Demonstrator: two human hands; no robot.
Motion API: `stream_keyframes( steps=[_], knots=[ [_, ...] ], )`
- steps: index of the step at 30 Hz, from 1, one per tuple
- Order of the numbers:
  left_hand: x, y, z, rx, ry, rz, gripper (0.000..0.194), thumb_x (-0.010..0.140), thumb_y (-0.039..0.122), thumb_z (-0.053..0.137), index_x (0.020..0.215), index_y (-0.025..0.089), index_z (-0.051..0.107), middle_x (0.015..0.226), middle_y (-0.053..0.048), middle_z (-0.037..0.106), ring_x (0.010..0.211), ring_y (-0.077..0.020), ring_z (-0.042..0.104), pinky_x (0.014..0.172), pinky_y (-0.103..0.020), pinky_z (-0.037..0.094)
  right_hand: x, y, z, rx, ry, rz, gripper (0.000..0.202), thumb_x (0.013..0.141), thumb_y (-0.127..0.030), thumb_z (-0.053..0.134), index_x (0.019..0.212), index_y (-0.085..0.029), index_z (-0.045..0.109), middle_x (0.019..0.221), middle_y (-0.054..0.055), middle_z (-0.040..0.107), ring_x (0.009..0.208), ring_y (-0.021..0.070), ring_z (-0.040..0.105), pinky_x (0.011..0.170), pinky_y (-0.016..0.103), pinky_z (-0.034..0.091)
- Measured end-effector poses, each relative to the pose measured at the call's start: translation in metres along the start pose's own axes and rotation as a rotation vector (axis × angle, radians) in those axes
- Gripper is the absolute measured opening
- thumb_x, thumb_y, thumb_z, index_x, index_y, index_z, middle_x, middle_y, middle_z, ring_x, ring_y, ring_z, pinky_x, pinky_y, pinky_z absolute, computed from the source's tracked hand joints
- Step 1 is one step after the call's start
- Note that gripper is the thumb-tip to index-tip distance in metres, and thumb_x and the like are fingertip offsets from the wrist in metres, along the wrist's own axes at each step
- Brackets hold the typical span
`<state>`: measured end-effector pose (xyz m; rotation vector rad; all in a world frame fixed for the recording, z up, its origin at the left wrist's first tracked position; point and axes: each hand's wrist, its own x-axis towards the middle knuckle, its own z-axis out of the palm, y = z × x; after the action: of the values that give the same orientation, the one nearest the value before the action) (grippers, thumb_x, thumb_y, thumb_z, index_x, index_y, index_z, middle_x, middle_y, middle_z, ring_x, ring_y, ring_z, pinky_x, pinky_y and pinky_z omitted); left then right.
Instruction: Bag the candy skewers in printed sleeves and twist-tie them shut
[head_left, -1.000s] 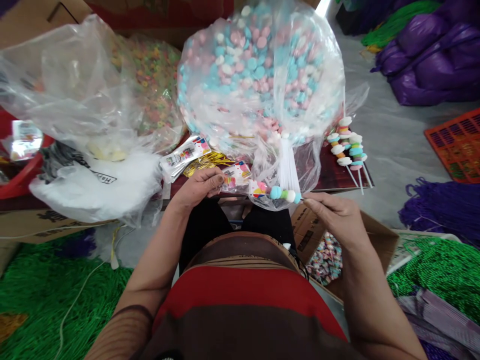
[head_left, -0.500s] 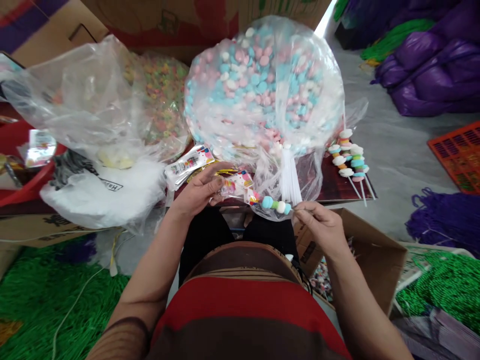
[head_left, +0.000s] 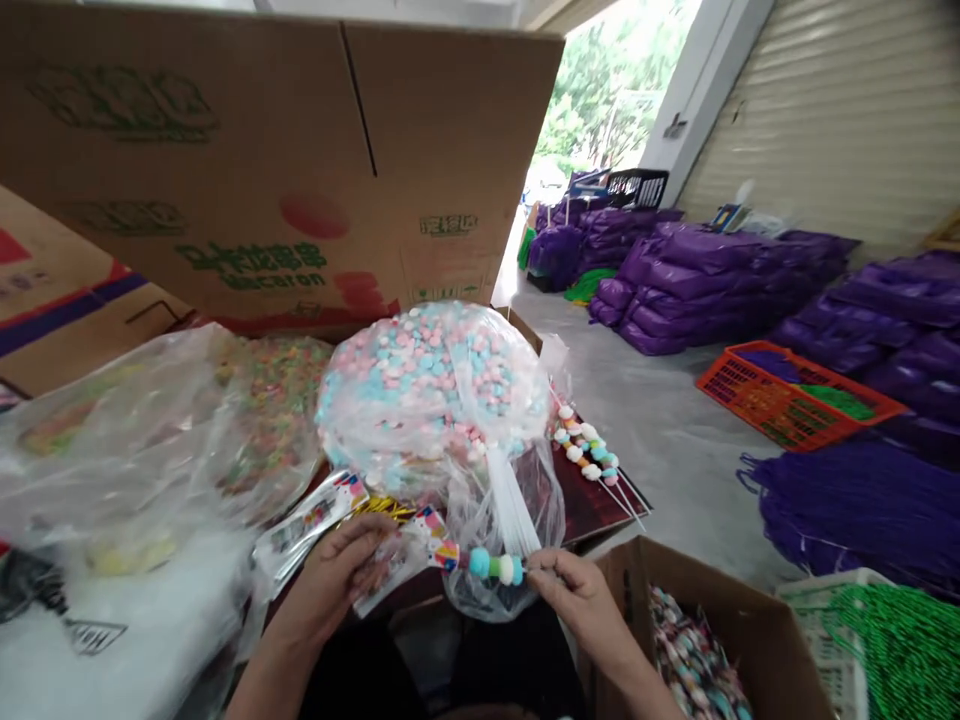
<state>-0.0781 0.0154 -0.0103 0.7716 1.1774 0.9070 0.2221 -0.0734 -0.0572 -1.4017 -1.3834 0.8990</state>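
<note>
My left hand (head_left: pixel 337 570) is closed on a clear plastic wrapper (head_left: pixel 397 560) with a colourful printed end. Closed in a pinch, my right hand (head_left: pixel 574 590) holds the stick end of a candy skewer (head_left: pixel 495 567) threaded with blue, green and white pieces. The skewer's far end is at the wrapper's printed end; I cannot tell how far inside it sits. Just behind, a bundle of white sticks (head_left: pixel 511 500) lies on crumpled clear plastic. A stack of flat wrappers (head_left: pixel 311 525) rests beside my left hand, near gold twist ties (head_left: pixel 379 508).
A big bag of pink, blue and white candies (head_left: pixel 435 380) stands behind my hands, a bag of ring-like candies (head_left: pixel 270 410) to its left. Several finished-looking skewers (head_left: pixel 589 447) lie at the table's right edge. An open carton (head_left: pixel 757 640) of wrapped candy is at lower right.
The view has tilted up, showing the large carton and doorway. The wrapper and skewer remain in my hands, their ends close together in both frames.
</note>
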Motion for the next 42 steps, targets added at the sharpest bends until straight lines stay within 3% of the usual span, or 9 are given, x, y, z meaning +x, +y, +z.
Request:
stream_keyframes(
  steps=[6, 9, 11, 16, 24, 31, 37, 39, 42],
  knots=[
    [0.011, -0.017, -0.005, -0.014, 0.041, 0.000, 0.033, 0.055, 0.045, 0.096, 0.078, 0.027, 0.081, 0.055, 0.005, 0.053, 0.042, -0.0027, 0.033, 0.048, -0.021, 0.042, 0.001, 0.022, 0.007, -0.066, -0.064, -0.087, 0.055, 0.096, -0.066, 0.051, 0.072, -0.021, 0.073, 0.064, 0.001, 0.066, 0.061, 0.0161, 0.060, 0.060, 0.027, 0.048],
    [0.010, -0.014, -0.004, -0.034, 0.043, -0.013, 0.030, 0.059, 0.038, 0.095, 0.082, 0.025, 0.080, 0.049, 0.008, 0.046, 0.039, -0.0026, 0.032, 0.047, -0.020, 0.044, 0.000, 0.013, 0.003, -0.121, -0.098, -0.103, 0.056, 0.098, -0.063, 0.048, 0.073, -0.021, 0.075, 0.066, 0.002, 0.070, 0.062, 0.0166, 0.063, 0.061, 0.027, 0.051],
    [0.004, -0.008, -0.002, -0.028, 0.055, 0.011, 0.037, 0.055, 0.030, 0.096, 0.086, 0.023, 0.078, 0.063, 0.005, 0.061, 0.043, -0.0032, 0.042, 0.049, -0.020, 0.048, -0.004, 0.001, -0.002, -0.124, -0.091, -0.099, 0.058, 0.097, -0.065, 0.050, 0.069, -0.020, 0.075, 0.063, 0.003, 0.070, 0.061, 0.0176, 0.064, 0.060, 0.028, 0.051],
    [0.005, -0.006, -0.006, -0.027, -0.213, 0.103, 0.039, 0.067, 0.040, 0.092, 0.092, 0.016, 0.074, 0.055, 0.007, 0.051, 0.041, -0.0033, 0.040, 0.042, -0.017, 0.038, 0.003, -0.007, -0.012, -0.081, -0.118, -0.084, 0.031, 0.092, -0.050, 0.066, 0.084, -0.024, 0.081, 0.078, 0.005, 0.078, 0.071, 0.0196, 0.070, 0.071, 0.033, 0.057],
    [-0.002, -0.015, -0.019, 0.089, -0.291, 0.123, 0.037, 0.071, 0.045, 0.090, 0.085, 0.015, 0.074, 0.063, 0.004, 0.055, 0.043, -0.0033, 0.042, 0.039, -0.016, 0.032, 0.008, -0.011, -0.016, -0.088, -0.160, -0.172, 0.016, 0.090, -0.039, 0.072, 0.087, -0.026, 0.080, 0.079, 0.004, 0.077, 0.071, 0.0184, 0.068, 0.068, 0.032, 0.055],
    [0.002, -0.020, -0.019, 0.138, -0.234, 0.196, 0.031, 0.078, 0.044, 0.086, 0.088, 0.017, 0.075, 0.060, 0.003, 0.054, 0.045, -0.0044, 0.044, 0.041, -0.015, 0.033, 0.004, -0.009, -0.010, -0.196, -0.117, -0.087, 0.023, 0.094, -0.040, 0.065, 0.086, -0.024, 0.078, 0.076, 0.003, 0.075, 0.069, 0.0175, 0.067, 0.067, 0.030, 0.052],
    [0.002, -0.017, -0.008, -0.004, -0.204, 0.242, 0.036, 0.071, 0.047, 0.090, 0.080, 0.017, 0.074, 0.072, 0.001, 0.066, 0.044, -0.0032, 0.048, 0.041, -0.016, 0.038, -0.003, -0.008, 0.003, -0.088, -0.232, 0.003, 0.036, 0.096, -0.051, 0.061, 0.082, -0.020, 0.073, 0.062, -0.002, 0.061, 0.055, 0.0114, 0.051, 0.055, 0.025, 0.041],
    [0.001, -0.015, -0.001, -0.087, -0.178, 0.273, 0.044, 0.072, 0.060, 0.085, 0.081, 0.017, 0.074, 0.081, -0.003, 0.071, 0.057, -0.0090, 0.063, 0.051, -0.019, 0.050, -0.006, -0.006, 0.009, 0.024, -0.226, 0.058, 0.039, 0.095, -0.055, 0.062, 0.083, -0.020, 0.072, 0.058, -0.003, 0.054, 0.051, 0.0099, 0.044, 0.050, 0.024, 0.036],
    [-0.001, -0.014, 0.012, -0.213, -0.193, 0.291, 0.064, 0.076, 0.081, 0.066, 0.097, 0.022, 0.076, 0.108, -0.009, 0.076, 0.105, -0.0271, 0.074, 0.083, -0.036, 0.062, -0.009, 0.000, 0.020, 0.215, -0.174, 0.152, 0.040, 0.093, -0.059, 0.065, 0.086, -0.020, 0.073, 0.056, -0.005, 0.049, 0.048, 0.0088, 0.038, 0.047, 0.024, 0.030]
  ],
)
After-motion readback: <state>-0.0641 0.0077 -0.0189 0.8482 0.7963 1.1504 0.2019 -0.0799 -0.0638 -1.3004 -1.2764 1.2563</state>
